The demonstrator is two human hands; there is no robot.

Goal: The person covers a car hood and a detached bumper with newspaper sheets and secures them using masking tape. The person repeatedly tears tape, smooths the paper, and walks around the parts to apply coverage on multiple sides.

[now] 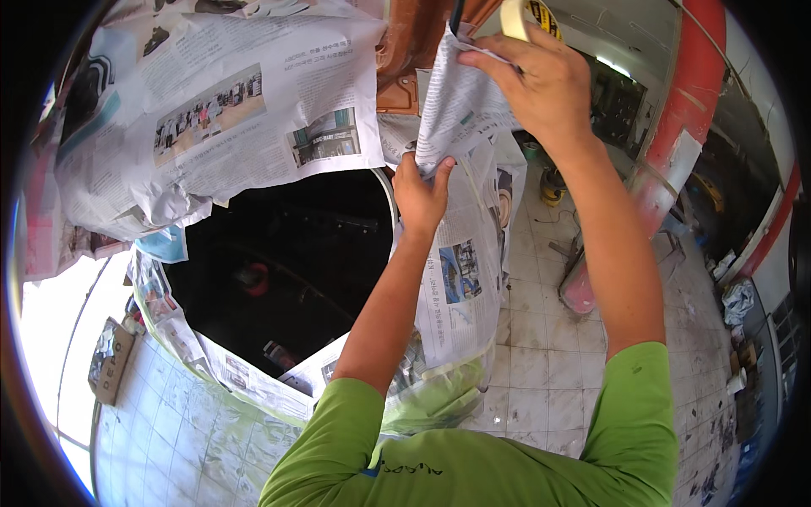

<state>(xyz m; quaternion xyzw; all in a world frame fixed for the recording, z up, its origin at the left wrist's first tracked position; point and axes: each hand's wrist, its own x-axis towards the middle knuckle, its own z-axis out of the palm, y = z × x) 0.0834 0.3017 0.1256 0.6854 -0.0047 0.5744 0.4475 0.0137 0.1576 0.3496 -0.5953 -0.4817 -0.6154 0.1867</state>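
Observation:
A folded sheet of newspaper (448,106) stands upright between my two hands, beside bare orange-brown painted metal (399,95). My left hand (420,196) is closed on its lower edge, thumb up. Higher and to the right, my right hand (549,89) pinches its upper corner between thumb and fingers. Against the fingers of that hand sits a roll of masking tape (513,20), partly cut off by the upper picture edge. A thin dark rod (456,17) rises behind the sheet's top. More newspaper (329,93) covers the raised panel at the left.
Below my left arm gapes a dark vehicle opening (279,279), its rim masked with newspaper and greenish film (439,397). A red post (684,101) and a red-ended stand (579,287) are on the right. A cardboard box (112,362) lies on the tiled floor at left.

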